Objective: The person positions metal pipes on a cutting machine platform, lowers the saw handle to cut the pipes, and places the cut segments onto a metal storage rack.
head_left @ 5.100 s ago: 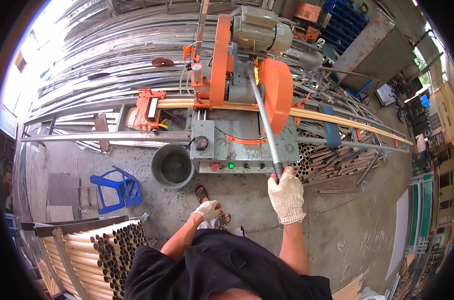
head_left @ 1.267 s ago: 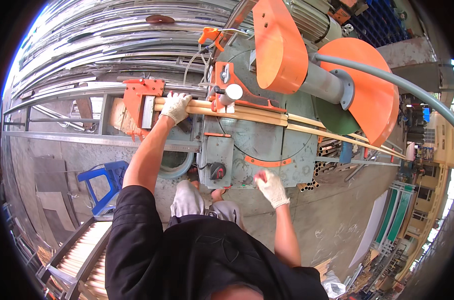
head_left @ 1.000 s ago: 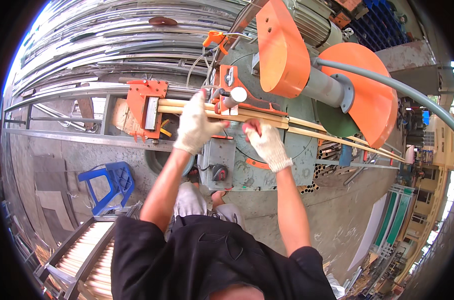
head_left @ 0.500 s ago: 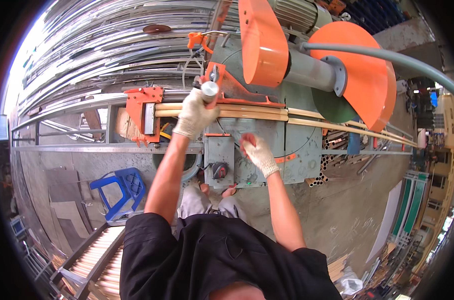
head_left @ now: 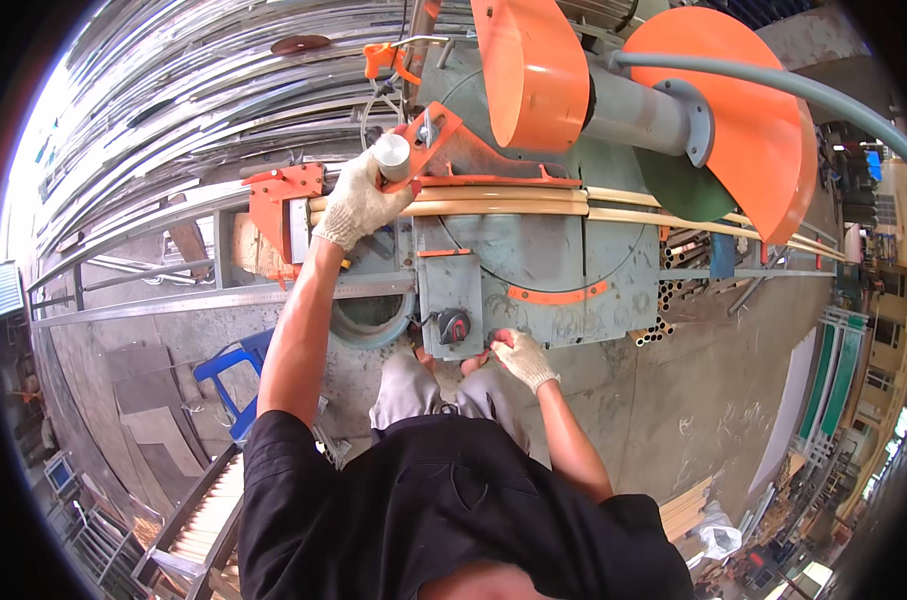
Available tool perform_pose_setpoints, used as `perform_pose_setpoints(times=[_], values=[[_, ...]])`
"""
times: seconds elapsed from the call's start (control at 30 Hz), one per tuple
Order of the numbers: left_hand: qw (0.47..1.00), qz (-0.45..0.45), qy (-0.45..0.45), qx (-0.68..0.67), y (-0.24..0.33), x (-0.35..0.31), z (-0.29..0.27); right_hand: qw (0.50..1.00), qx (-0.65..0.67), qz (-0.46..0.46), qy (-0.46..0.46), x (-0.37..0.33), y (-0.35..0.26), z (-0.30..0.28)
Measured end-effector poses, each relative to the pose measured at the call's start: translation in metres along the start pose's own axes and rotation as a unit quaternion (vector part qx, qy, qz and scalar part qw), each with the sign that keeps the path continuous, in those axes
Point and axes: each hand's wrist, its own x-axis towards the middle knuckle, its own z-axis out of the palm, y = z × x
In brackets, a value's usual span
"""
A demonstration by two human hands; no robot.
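Note:
My left hand (head_left: 359, 200), in a cream knit glove, is closed around the silver cylinder (head_left: 392, 152) on the saw's orange bracket (head_left: 437, 140). Long tan tubes (head_left: 504, 208) lie side by side across the grey saw table (head_left: 544, 260), running under the orange saw guard (head_left: 726, 100). My right hand (head_left: 522, 360), gloved with bare reddish fingertips, is at the table's front edge. Its fingers are curled in, and what they touch, if anything, is hidden. Left of that hand, a black and red tape measure (head_left: 455, 325) sits on a grey plate.
An orange end stop (head_left: 286, 200) stands at the tubes' left end. Long metal profiles (head_left: 204, 100) fill the far left. A blue plastic stool (head_left: 229, 380) is on the floor, and a rack of tan tubes (head_left: 209, 510) stands behind it. A grey hose (head_left: 794, 90) crosses the saw.
My right hand has drawn back from over the table to its front edge. My left hand stays on the cylinder, which sits slightly farther left and up in view. The view has shifted a little.

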Motion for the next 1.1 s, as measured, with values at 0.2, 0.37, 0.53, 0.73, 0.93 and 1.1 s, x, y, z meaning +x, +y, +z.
perform_pose_setpoints(times=[0.2,0.37,0.53,0.73,0.93,1.1], values=[[0.988,0.029,0.151,-0.009,-0.011,-0.007,0.035,0.996,-0.064,-0.058,0.022,-0.007,-0.037,0.003],[0.989,0.042,0.145,0.002,-0.003,-0.005,0.03,0.99,-0.107,-0.078,0.049,-0.013,-0.027,0.017],[0.996,-0.035,0.084,-0.018,0.004,-0.012,0.011,0.997,-0.034,-0.05,0.047,-0.03,-0.006,0.013],[0.929,-0.043,-0.048,0.366,-0.099,-0.03,0.001,0.993,-0.041,0.048,0.1,-0.062,0.058,0.0],[0.897,-0.027,-0.18,0.404,-0.185,-0.003,0.018,0.982,-0.101,0.083,0.133,-0.097,0.125,0.01],[0.942,0.055,-0.091,0.319,-0.13,-0.038,0.029,0.975,-0.149,0.112,0.122,-0.116,0.173,0.023]])
